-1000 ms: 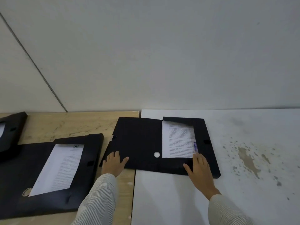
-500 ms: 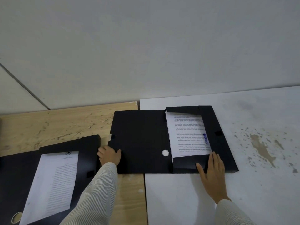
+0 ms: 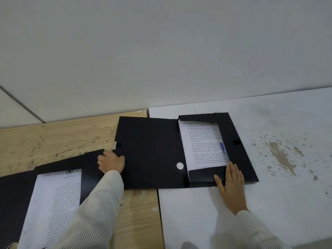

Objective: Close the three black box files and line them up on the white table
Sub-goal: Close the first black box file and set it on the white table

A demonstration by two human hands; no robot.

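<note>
An open black box file (image 3: 149, 151) lies across the seam between the wooden table and the white table (image 3: 269, 203). Its tray half holds a printed sheet (image 3: 204, 144) with a blue stamp. My left hand (image 3: 112, 161) grips the left edge of its spread lid. My right hand (image 3: 231, 178) lies flat on the tray's near flap, pressing it down over the sheet. A second open black box file (image 3: 23, 193) with a printed page lies at the lower left on the wooden table, partly under my left sleeve. A third file is out of view.
The wooden table (image 3: 59, 139) is scratched and meets the white one along a seam near the middle. Brown stains (image 3: 282, 157) mark the white top to the right of the file. A grey wall (image 3: 161, 51) rises right behind both tables.
The view has shifted right and down. My left hand slid from on top of the lid to grip its left edge. The near flap now lies folded over the sheet under my right hand.
</note>
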